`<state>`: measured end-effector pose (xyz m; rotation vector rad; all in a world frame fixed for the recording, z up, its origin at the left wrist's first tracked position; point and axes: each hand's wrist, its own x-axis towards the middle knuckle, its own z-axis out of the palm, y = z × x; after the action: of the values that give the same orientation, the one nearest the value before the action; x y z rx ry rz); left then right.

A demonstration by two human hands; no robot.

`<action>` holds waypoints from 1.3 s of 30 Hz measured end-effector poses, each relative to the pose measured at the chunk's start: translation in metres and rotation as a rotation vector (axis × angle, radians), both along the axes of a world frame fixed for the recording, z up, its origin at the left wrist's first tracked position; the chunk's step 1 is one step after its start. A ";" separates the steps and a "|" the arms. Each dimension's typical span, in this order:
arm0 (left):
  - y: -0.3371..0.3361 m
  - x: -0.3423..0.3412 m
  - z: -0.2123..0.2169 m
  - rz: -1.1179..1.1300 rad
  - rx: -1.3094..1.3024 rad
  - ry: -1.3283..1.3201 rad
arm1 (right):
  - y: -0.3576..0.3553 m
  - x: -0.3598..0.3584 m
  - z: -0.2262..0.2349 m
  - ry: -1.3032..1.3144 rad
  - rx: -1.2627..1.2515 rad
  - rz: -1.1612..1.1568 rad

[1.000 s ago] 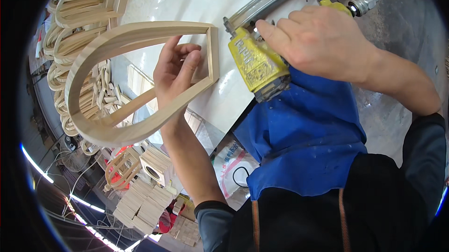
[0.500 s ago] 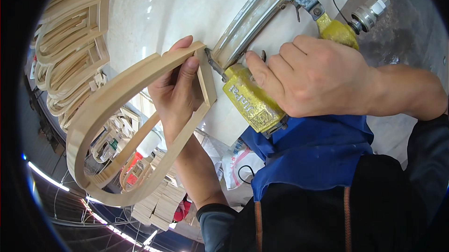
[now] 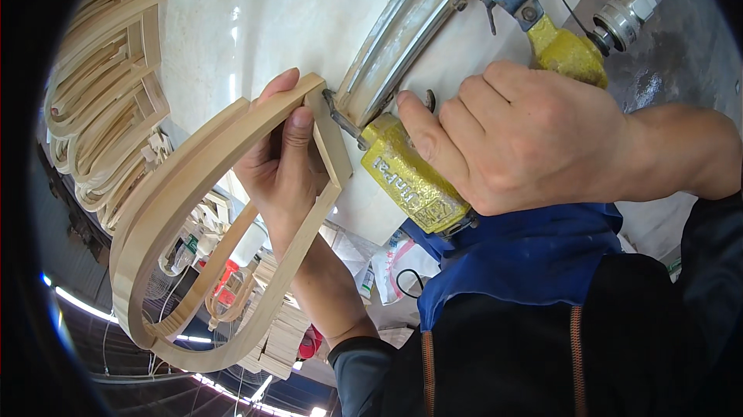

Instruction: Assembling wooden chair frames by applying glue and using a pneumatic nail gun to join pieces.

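Note:
My left hand (image 3: 282, 173) grips a pale wooden frame (image 3: 130, 278) with a long rounded loop and a short straight crosspiece at its near-right end. The thumb lies over the wood near one corner, with the other fingers behind it. My right hand (image 3: 530, 138) is wrapped around the handle of a yellow pneumatic nail gun (image 3: 414, 173), its index finger by the trigger. A worn metal magazine (image 3: 418, 30) runs up from the gun. The dark nose of the gun sits against or very close to the corner of the crosspiece; I cannot tell which.
Beneath the hands is a pale worktop (image 3: 271, 7). Similar curved wooden frames (image 3: 116, 69) stand stacked along the left. An air hose with a metal coupling (image 3: 623, 22) joins the gun at the upper right. Thin wooden pieces (image 3: 275, 340) and a white sack (image 3: 395, 266) lie lower down.
The wooden frame and my left hand have shifted slightly left. The nail gun's nose has moved left with the frame's corner. Both hands keep their grip.

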<state>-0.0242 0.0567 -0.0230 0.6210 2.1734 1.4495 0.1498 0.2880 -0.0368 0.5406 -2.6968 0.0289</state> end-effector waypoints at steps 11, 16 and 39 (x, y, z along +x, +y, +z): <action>-0.001 -0.003 -0.002 -0.043 -0.014 0.057 | -0.001 0.000 -0.002 0.016 -0.027 -0.009; 0.004 -0.001 0.000 -0.027 -0.030 0.083 | 0.003 0.000 0.002 -0.039 -0.014 0.009; 0.005 -0.005 0.007 -0.173 -0.112 0.109 | 0.026 -0.011 0.011 -0.144 -0.054 0.073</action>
<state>-0.0288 0.0620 -0.0159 0.8420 2.2040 1.2217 0.1388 0.3135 -0.0254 0.6429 -2.8049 0.1659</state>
